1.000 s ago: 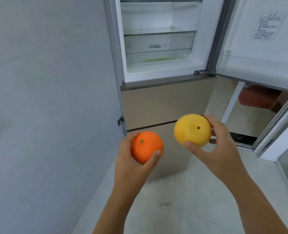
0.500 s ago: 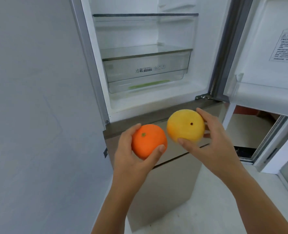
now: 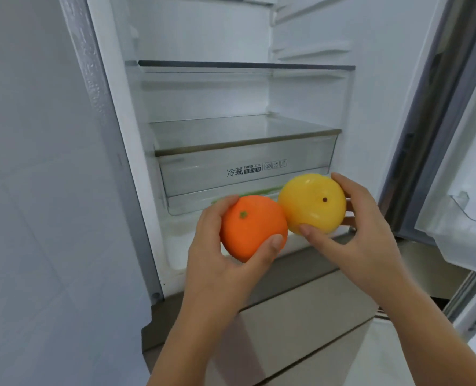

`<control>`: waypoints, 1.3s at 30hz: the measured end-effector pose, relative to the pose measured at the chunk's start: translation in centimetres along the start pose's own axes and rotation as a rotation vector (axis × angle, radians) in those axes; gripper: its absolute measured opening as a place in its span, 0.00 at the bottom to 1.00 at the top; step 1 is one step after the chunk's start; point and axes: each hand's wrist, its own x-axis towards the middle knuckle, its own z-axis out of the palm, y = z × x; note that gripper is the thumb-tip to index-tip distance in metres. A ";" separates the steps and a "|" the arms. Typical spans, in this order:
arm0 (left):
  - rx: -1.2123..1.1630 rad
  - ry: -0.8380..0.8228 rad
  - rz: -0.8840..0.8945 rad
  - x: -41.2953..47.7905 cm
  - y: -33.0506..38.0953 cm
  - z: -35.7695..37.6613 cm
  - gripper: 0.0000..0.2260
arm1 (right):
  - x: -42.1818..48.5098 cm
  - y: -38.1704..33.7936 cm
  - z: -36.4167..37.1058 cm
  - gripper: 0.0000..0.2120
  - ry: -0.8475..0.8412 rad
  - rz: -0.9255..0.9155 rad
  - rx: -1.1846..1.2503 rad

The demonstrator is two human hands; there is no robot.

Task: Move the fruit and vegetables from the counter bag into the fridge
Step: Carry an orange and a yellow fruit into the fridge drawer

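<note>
Left hand (image 3: 217, 263): fingers and thumb curled round an orange (image 3: 250, 227), stem end facing the camera. Right hand (image 3: 365, 240): fingers spread round a yellow fruit (image 3: 312, 204), thumb beneath, firm hold. The two fruits sit side by side and appear to touch, with the yellow one higher and further in. Both are held over the bottom ledge of the open fridge (image 3: 175, 246), directly in front of the closed clear drawer (image 3: 245, 165). A green item (image 3: 259, 190) shows faintly through its base. The glass shelf (image 3: 245, 135) lies above and beyond both hands, with the right hand nearer. Judgement: neither hand is free to pull the drawer, so the shelf is the open route.
</note>
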 end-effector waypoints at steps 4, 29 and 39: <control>0.027 0.092 0.009 4.8 -0.8 1.3 0.27 | 6.1 2.0 1.0 0.37 -0.013 -0.049 0.052; 0.471 0.301 -0.082 26.2 -4.0 1.6 0.28 | 32.7 7.2 11.4 0.38 -0.526 -0.222 0.163; 0.560 0.170 -0.113 29.2 -5.3 1.4 0.30 | 34.5 8.0 13.0 0.39 -0.537 -0.300 0.066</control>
